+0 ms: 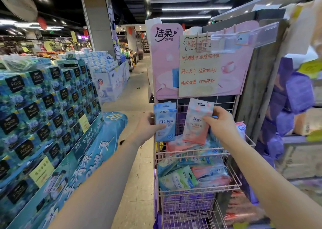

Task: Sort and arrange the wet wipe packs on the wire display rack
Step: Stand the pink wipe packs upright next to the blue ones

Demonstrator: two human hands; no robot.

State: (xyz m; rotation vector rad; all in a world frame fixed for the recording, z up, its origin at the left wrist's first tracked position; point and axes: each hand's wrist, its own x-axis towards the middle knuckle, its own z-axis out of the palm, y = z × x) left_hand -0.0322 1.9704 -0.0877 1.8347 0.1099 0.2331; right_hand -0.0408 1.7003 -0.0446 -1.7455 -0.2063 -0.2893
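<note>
A pink wire display rack (191,154) stands in front of me with tiered baskets. My left hand (148,127) grips a stack of blue wet wipe packs (165,122) upright at the rack's left side. My right hand (221,122) pinches a pink wet wipe pack (196,122) by its upper right edge, held upright over the top basket. Pink and blue packs (176,144) lie loose in the top basket. Mixed green, blue and pink packs (191,178) fill the middle basket.
A pink header board with a handwritten paper sign (198,68) tops the rack. Stacked blue tissue boxes (43,110) form a display on the left. Purple packs (287,110) crowd shelving on the right. A tiled aisle (135,93) runs ahead between them.
</note>
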